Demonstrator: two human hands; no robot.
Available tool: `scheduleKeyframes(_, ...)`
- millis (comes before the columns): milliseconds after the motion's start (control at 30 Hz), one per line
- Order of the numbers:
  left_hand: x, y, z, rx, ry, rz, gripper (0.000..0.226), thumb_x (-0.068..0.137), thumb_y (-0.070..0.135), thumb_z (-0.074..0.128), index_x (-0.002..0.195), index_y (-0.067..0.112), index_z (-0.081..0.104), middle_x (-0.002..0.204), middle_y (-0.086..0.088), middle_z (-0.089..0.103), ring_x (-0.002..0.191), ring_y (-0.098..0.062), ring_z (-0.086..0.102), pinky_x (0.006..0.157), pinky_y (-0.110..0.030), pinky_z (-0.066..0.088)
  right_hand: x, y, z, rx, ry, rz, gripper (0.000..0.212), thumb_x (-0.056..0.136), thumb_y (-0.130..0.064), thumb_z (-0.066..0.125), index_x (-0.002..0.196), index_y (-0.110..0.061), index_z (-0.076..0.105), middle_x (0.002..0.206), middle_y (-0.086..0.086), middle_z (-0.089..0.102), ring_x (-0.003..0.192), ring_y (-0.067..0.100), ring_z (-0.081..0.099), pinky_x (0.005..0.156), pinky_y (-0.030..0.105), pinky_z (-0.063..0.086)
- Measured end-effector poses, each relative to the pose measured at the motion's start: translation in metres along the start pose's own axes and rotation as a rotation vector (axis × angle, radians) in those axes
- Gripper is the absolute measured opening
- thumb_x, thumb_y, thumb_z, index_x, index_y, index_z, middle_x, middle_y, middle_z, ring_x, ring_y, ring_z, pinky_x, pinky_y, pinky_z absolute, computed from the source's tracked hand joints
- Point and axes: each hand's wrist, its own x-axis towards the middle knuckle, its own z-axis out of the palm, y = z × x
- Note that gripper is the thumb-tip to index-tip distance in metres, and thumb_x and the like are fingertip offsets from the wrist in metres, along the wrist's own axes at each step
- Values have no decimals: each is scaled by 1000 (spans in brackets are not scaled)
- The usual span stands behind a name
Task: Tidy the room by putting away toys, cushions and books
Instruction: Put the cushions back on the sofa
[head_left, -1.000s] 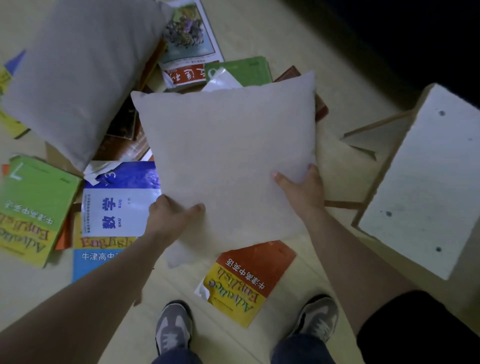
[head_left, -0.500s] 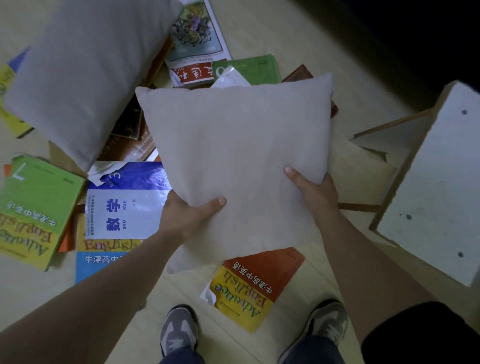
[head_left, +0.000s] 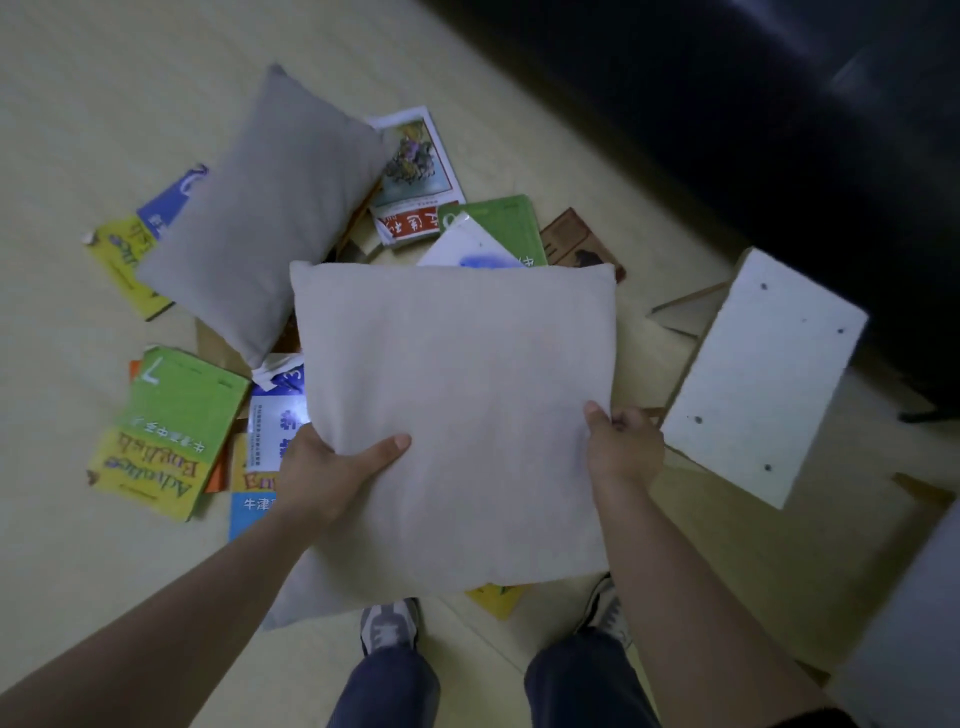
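You hold the cream cushion (head_left: 452, 415) up off the floor, left hand (head_left: 332, 467) gripping its left edge with thumb on top, right hand (head_left: 623, 447) pinching its right edge. A grey cushion (head_left: 270, 218) lies far left on scattered books (head_left: 171, 431). A white stool (head_left: 763, 374) lies tipped at right.

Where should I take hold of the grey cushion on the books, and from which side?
Probably by its two long edges, one hand on each, coming from above. The grey cushion lies broad side up on the books, too wide and soft for one hand, and both edges are mostly uncovered. The left hand and right hand hold the cream cushion.
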Motion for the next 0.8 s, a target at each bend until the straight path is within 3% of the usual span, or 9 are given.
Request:
scheduleKeyframes(167, -51, 24, -49, -2, -12, 88, 60, 54, 45, 90, 101, 30, 56, 99, 5, 63, 93, -18, 57, 84, -31, 44, -55, -20, -48, 83, -9, 52, 34, 87, -20, 68, 63, -9, 46, 61, 3, 46, 59, 19, 43, 61, 28, 33)
scheduleKeyframes(367, -136, 72, -109, -26, -22, 188, 52, 61, 41, 87, 99, 24, 56, 97, 3, 61, 89, -18, 54, 79, -28, 41, -121, -73, -132, 106, -2, -9, 27, 89, -29, 65, 74, -10, 54, 65, 2, 53, 62, 20, 48, 66, 29, 39)
scheduleKeyframes(500, -192, 92, -138, -46, -21, 256, 54, 62, 42, 86, 102, 25, 55, 102, 1, 63, 92, -19, 57, 84, -31, 44, -162, -95, -197, 194, 90, -49, 38, 88, -24, 67, 58, -14, 46, 53, 0, 43, 55, 20, 42, 58, 30, 35)
scheduleKeyframes(667, -253, 144, -153, -32, -58, 334, 63, 63, 45, 84, 111, 16, 57, 106, -2, 63, 93, -22, 56, 82, -33, 44, -193, -128, -280, 315, 214, -109, 35, 87, -19, 67, 58, -14, 48, 55, 1, 47, 52, 17, 41, 54, 28, 31)
scheduleKeyframes(800, -310, 189, -153, -8, -133, 421, 64, 63, 51, 83, 111, 18, 55, 104, 0, 60, 92, -21, 55, 82, -33, 43, -213, -146, -352, 399, 293, -170, 32, 88, -19, 66, 60, -13, 51, 57, 1, 50, 56, 17, 43, 57, 29, 34)
